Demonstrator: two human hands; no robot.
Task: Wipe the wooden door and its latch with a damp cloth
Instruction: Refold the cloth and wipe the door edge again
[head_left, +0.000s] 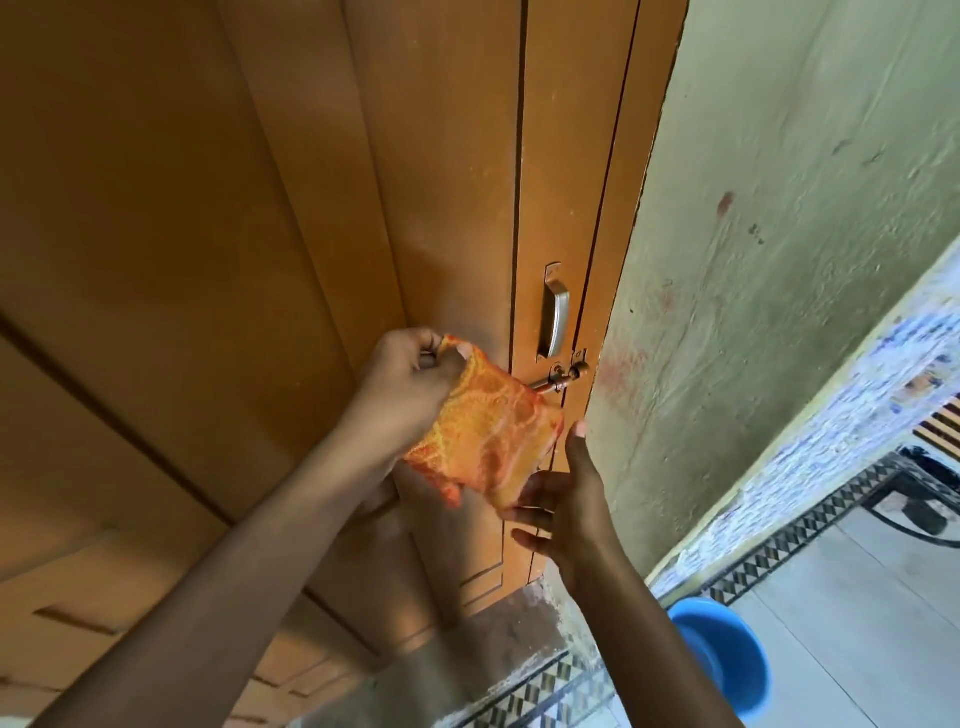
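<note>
1. The left hand (410, 384) is pinching the top edge of the orange patterned cloth (485, 441) between thumb and fingers, so the cloth is hanging spread out in front of the wooden door (260, 208) rather than bunched up.
2. The right hand (563, 499) is lying open beneath the cloth's lower edge, fingers spread and touching the fabric but not clasping it (probably steadying or refolding it to make a flat wiping pad).
3. The cloth is sitting just beside the sliding bolt latch (558, 379), its upper right corner overlapping the bolt's rod, which suggests the latch is the part being worked on now.
4. The metal pull handle (553, 317) is standing just above the latch, uncovered by the cloth.
5. A blue bucket (722, 649) is waiting on the tiled floor (857, 597) below the right arm, likely kept near for wetting the cloth again.
6. Whether the cloth is actually damp is not something these views are showing.
</note>
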